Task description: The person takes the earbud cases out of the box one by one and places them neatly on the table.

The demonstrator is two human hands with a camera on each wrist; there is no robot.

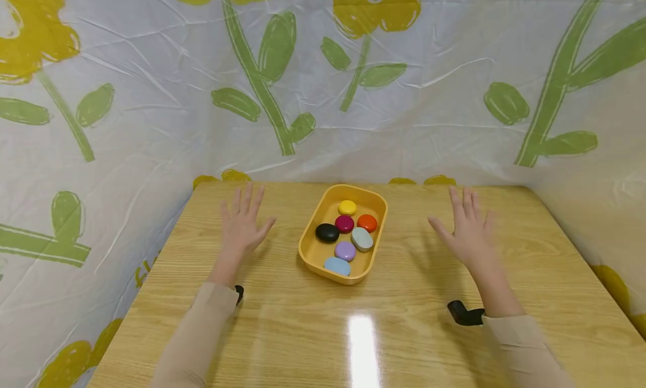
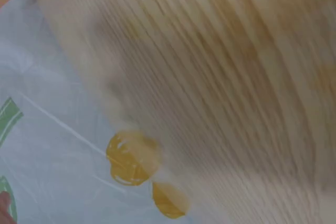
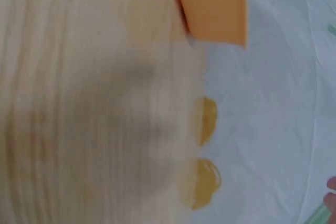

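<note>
A yellow-orange tray (image 1: 313, 259) lies between my two hands and holds several smooth, rounded pieces. Among them are a yellow one (image 1: 347, 208), a black one (image 1: 327, 232), an orange-red one (image 1: 367, 223) and a light blue one (image 1: 337, 266). To the left of the tray, my left hand (image 1: 242, 228) has its fingers spread and holds nothing. My right hand (image 1: 469, 231), fingers also spread, is over the table's right side, apart from the tray. In the right wrist view the tray's orange wall (image 3: 215, 9) shows at the top, and only fingertips (image 3: 331, 200) appear.
The wooden table (image 1: 282, 332) has a bright glare near its front. A white flower-print sheet (image 1: 429, 124) hangs behind and at both sides. Black wrist mounts (image 1: 465, 314) stick out from the sleeves.
</note>
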